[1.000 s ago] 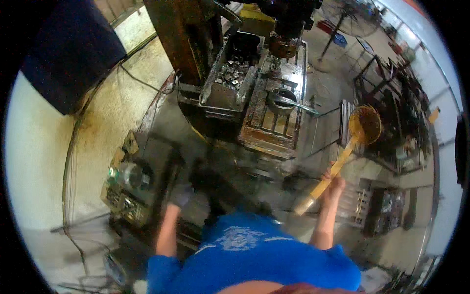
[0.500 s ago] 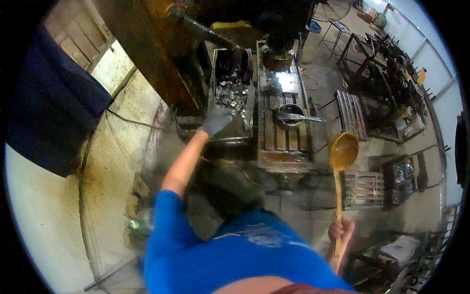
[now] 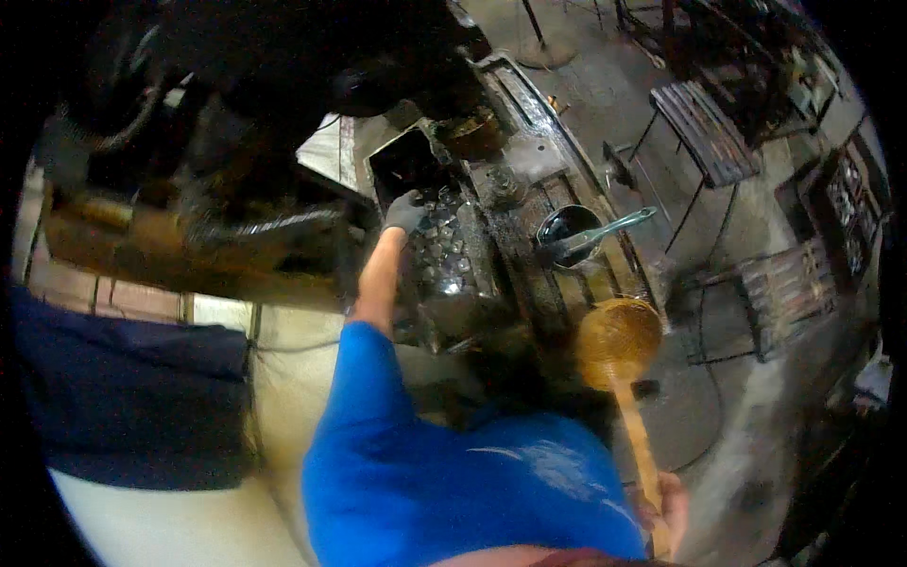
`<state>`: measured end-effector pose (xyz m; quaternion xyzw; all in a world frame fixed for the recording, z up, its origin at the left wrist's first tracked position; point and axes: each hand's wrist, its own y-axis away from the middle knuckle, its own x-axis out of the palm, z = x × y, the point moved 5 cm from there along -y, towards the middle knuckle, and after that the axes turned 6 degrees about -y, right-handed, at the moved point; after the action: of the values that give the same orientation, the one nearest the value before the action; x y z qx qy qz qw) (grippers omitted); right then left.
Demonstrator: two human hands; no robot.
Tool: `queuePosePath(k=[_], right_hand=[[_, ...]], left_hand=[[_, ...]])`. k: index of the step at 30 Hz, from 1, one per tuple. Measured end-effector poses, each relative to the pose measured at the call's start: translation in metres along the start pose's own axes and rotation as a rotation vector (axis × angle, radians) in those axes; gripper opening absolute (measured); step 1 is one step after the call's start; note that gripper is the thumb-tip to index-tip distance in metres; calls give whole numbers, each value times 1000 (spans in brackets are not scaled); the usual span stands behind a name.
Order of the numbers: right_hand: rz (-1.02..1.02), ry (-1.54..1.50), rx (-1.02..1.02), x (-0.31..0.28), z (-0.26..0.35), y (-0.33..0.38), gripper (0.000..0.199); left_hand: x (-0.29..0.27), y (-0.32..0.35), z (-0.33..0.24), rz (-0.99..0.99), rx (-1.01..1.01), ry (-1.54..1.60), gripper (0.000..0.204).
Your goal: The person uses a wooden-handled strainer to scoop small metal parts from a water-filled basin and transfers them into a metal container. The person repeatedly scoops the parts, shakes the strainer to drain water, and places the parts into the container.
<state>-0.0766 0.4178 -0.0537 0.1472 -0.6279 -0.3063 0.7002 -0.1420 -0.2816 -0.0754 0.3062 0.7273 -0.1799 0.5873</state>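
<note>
The fingers of the left hand (image 3: 406,214), in a dark grey glove, are reaching into the metal bin (image 3: 480,248), right at the small metal pieces (image 3: 446,244); I am not able to tell whether they are staying apart or closing on a piece. Half a second ago I was seeing this hand only at the near end of the bin, and one second ago it was beside the body; now it is reaching deeper, toward the far part.

The bare fingers of the right hand (image 3: 669,506) are clamping around the handle of the yellow scoop (image 3: 621,348), low down on it. The round head of the scoop is pointing away from the body and is now appearing closer to the near end of the slotted tabletop (image 3: 557,189) than before.

On this tabletop, to the right of the bin, the round pan (image 3: 559,225) is keeping its place, and the brush (image 3: 605,232) with the greenish handle is still lying across it. Farther out, the view is turning, so the dark machine (image 3: 265,123) is now filling much more of the upper left.
</note>
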Motion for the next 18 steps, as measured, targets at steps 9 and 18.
queuePosePath(k=[9,18], right_hand=[[-591,-50,-37,-70,-136,24,55],[-580,-490,-199,11,-137,-28,44]], left_hand=[[55,-157,82,13,78,-228,74],[84,-194,65,215,169,-210,51]])
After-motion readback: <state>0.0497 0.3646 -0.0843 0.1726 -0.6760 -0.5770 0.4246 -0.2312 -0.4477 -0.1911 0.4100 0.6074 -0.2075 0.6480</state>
